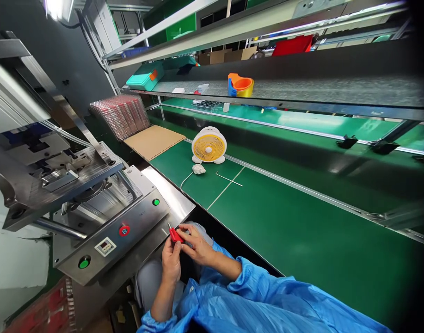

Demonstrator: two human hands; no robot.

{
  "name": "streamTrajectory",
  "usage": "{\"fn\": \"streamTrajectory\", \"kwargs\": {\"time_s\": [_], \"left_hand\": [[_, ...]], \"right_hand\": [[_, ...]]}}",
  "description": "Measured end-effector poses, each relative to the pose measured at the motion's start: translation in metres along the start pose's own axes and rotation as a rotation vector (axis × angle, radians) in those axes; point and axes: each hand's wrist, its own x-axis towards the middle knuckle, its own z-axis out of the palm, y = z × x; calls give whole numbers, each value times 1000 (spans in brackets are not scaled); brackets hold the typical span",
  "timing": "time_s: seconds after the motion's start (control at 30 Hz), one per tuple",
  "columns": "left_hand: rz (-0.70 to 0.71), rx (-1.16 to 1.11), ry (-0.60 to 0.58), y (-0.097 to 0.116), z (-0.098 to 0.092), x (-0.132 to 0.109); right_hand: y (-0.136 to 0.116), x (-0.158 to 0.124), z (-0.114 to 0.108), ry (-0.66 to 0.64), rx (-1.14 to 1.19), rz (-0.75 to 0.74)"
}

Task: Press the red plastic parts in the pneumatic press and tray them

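Note:
Over my lap, beside the press, I hold a small red plastic part (175, 235) with a short metal tip at its upper end. My left hand (171, 261) is closed around its lower left side. From the right, my right hand (198, 246) pinches the same part with thumb and fingers. My fingers hide much of it, so I cannot tell its exact kind. A white and yellow desk fan (209, 145) stands upright on the green bench, with its bundled white cord (199, 169) in front. To the right of the cord lies a thin metal hex key (229, 178).
A metal press (114, 231) with green and red buttons stands at my left. Stacked clear trays (123, 115) and a cardboard sheet (154, 141) lie beyond it. The shelf (302, 90) above the green bench (302, 231) holds orange and yellow cups (242, 86) and a teal bin (144, 79).

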Motion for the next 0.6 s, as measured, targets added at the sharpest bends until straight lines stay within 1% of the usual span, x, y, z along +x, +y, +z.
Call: {"fn": "streamTrajectory", "kwargs": {"time_s": [0.07, 0.13, 0.2, 0.27, 0.37, 0.47, 0.53, 0.6], "left_hand": [[29, 47, 31, 2, -2, 1], [72, 121, 40, 10, -5, 1], [139, 222, 45, 23, -9, 0], [237, 344, 45, 43, -14, -1], [463, 550, 50, 83, -24, 0], [688, 797, 120, 134, -35, 2], [769, 945, 172, 171, -43, 2], [844, 1050, 225, 209, -48, 1]], "right_hand": [[1, -2, 0, -53, -2, -7], [6, -2, -3, -66, 4, -17], [15, 1, -12, -30, 7, 2], [28, 5, -27, 18, 9, 72], [52, 13, -59, 94, -36, 218], [79, 19, -90, 178, -122, 338], [97, 22, -105, 204, -164, 388], [110, 21, -113, 202, -184, 415]]}}
